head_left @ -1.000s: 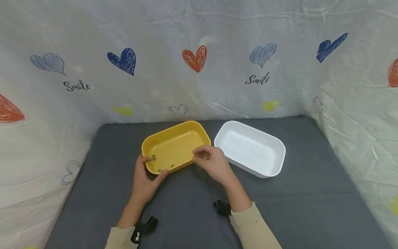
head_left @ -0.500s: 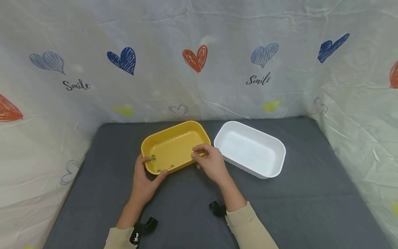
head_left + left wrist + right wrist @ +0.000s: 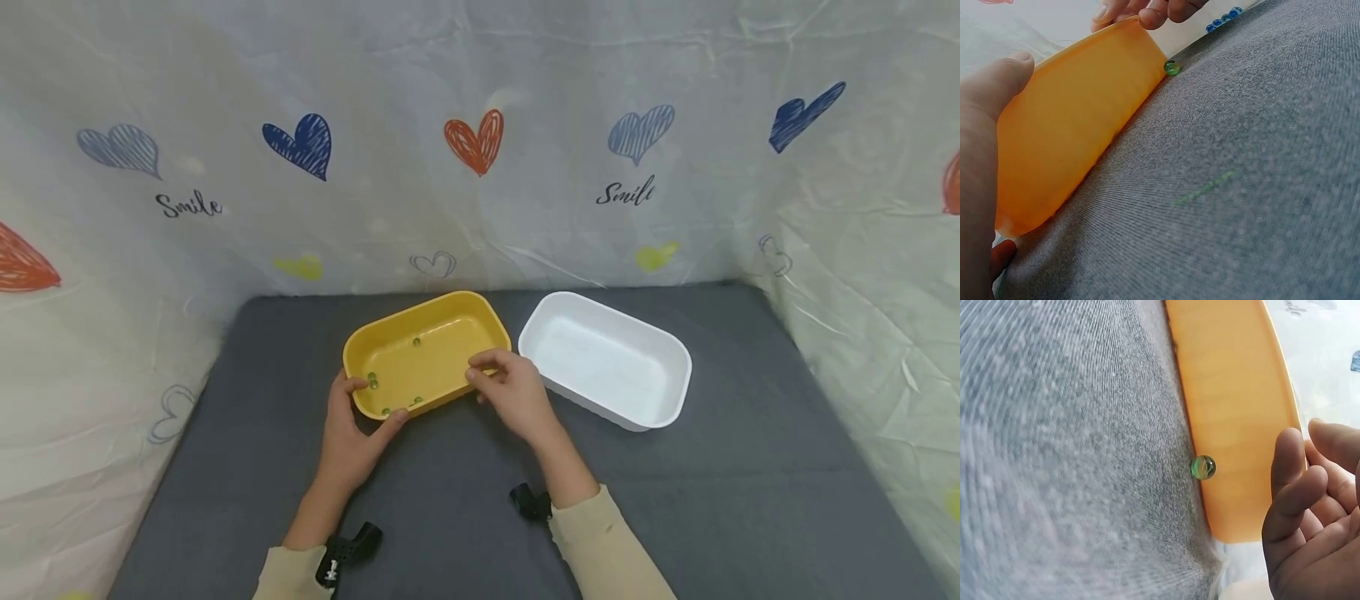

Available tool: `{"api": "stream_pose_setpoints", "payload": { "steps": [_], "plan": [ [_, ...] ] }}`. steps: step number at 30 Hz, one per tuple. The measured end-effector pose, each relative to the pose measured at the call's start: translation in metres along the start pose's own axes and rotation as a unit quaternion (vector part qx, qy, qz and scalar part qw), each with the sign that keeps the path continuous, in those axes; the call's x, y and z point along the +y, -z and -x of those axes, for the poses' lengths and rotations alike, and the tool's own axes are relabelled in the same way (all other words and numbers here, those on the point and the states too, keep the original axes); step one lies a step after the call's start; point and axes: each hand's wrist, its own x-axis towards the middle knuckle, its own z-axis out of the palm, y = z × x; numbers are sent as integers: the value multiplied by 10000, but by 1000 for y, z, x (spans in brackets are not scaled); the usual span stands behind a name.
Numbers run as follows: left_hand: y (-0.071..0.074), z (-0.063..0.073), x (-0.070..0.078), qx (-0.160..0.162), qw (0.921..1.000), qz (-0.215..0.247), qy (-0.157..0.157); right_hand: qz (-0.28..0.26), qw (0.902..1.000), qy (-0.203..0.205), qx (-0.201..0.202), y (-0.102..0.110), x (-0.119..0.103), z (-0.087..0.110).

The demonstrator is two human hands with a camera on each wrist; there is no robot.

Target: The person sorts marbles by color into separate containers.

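Observation:
My left hand (image 3: 352, 437) grips the near-left corner of a yellow plastic tray (image 3: 423, 312), its thumb at the near rim. Several green glass marbles (image 3: 372, 381) lie inside along the left and near walls, and another marble (image 3: 417, 342) is farther back on the floor. My right hand (image 3: 513, 396) is over the tray's near-right rim, fingers loosely bent, with nothing visible between them. Outside, a single green marble (image 3: 1204, 467) sits on the cloth against the tray's side, below the right hand; it is hidden in the head view.
To the right stands a white tray (image 3: 607, 354) with nothing visible inside. Several blue marbles (image 3: 1224, 18) show beyond the yellow tray in the left wrist view. Grey cloth (image 3: 450, 517) covers the table, and a heart-printed sheet (image 3: 375, 200) hangs behind.
A marble now shows on the yellow tray's floor where none was seen before. The right hand has shifted only slightly at the rim; the left hand keeps its place.

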Motion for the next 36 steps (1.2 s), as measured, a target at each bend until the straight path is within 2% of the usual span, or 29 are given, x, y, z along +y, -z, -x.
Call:
{"api": "stream_pose_setpoints", "payload": {
  "steps": [13, 21, 31, 36],
  "plan": [
    [-1, 0, 0, -4, 10000, -18, -21, 196, 9997, 53, -145, 2, 1, 5],
    [0, 0, 2, -23, 9999, -79, 96, 86, 9997, 83, -205, 2, 0, 5],
    [0, 0, 2, -18, 10000, -24, 4, 159, 9997, 29, -205, 1, 0, 5],
    [0, -1, 2, 1, 9999, -138, 34, 141, 9997, 19, -197, 1, 0, 5]
  ]
}}
